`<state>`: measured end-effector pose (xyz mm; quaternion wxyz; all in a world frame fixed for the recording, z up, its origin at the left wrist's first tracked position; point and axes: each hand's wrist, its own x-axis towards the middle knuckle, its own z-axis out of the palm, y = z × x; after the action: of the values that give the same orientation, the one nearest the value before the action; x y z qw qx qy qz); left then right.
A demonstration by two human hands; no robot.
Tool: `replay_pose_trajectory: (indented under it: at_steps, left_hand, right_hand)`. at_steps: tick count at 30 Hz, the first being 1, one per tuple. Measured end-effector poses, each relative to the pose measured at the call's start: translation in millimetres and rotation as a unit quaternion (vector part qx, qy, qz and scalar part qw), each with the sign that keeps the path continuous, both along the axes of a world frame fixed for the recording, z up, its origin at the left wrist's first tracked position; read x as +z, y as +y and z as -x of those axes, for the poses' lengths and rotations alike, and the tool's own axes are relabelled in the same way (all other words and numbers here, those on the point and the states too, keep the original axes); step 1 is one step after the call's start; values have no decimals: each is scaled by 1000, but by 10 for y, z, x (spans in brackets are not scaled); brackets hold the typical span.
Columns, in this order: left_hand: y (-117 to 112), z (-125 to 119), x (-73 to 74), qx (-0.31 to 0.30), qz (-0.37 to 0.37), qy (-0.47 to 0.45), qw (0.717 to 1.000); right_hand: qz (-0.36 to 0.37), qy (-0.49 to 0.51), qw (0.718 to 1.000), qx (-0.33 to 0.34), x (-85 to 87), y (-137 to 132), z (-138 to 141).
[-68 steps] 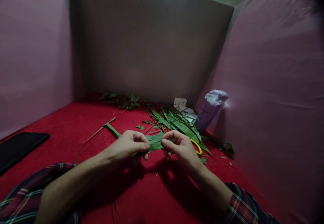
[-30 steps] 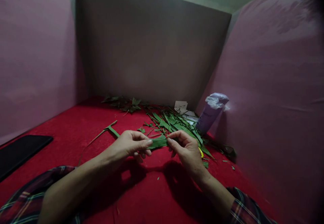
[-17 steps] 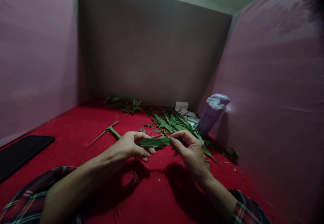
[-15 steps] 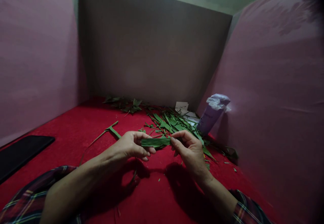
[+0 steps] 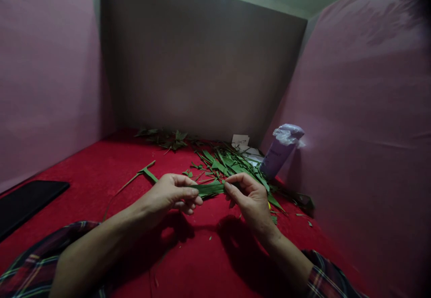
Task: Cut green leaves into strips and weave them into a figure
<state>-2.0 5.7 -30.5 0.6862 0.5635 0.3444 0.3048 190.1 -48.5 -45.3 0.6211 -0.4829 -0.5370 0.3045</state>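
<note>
A flat strip of green leaf (image 5: 211,189) stretches between my two hands above the red cloth. My left hand (image 5: 177,194) pinches its left end, the thumb lying on top and the fingers underneath. At the other end, my right hand (image 5: 247,195) grips the strip between thumb and forefinger. Just behind the hands spreads a heap of cut green leaves and stems (image 5: 232,163). Left of my left hand lies a thin stem with a folded leaf piece (image 5: 146,171).
Red cloth (image 5: 188,262) covers the table. A purple packet with clear plastic on top (image 5: 281,152) leans at the right, near white paper cards (image 5: 240,141). More leaves (image 5: 175,140) lie at the back. A black flat object (image 5: 32,203) is at the left edge. Pink panels stand on both sides.
My left thumb has come down onto the leaf strip, covering its left end. The right hand keeps its pinch. The whole view has shifted very slightly.
</note>
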Motion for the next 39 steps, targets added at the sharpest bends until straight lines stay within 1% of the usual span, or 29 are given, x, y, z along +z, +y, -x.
replay_pose_trajectory:
  at_steps: [9, 14, 22, 34, 39]
  left_hand:
    - [9, -5, -8, -1, 15, -11, 1000]
    - [12, -4, -9, 9, 20, -6, 1000]
    - [23, -5, -21, 5, 30, -22, 999]
    - [17, -3, -15, 1, 30, -22, 999]
    - [6, -29, -40, 16, 38, -22, 999]
  right_hand:
    - [8, 12, 1000, 4, 23, -20, 8]
    - [4, 18, 1000, 4, 31, -16, 12]
    - [13, 56, 998, 32, 37, 12, 1]
    - [15, 49, 998, 28, 40, -2, 8]
    - [18, 36, 999, 19, -22, 27, 4]
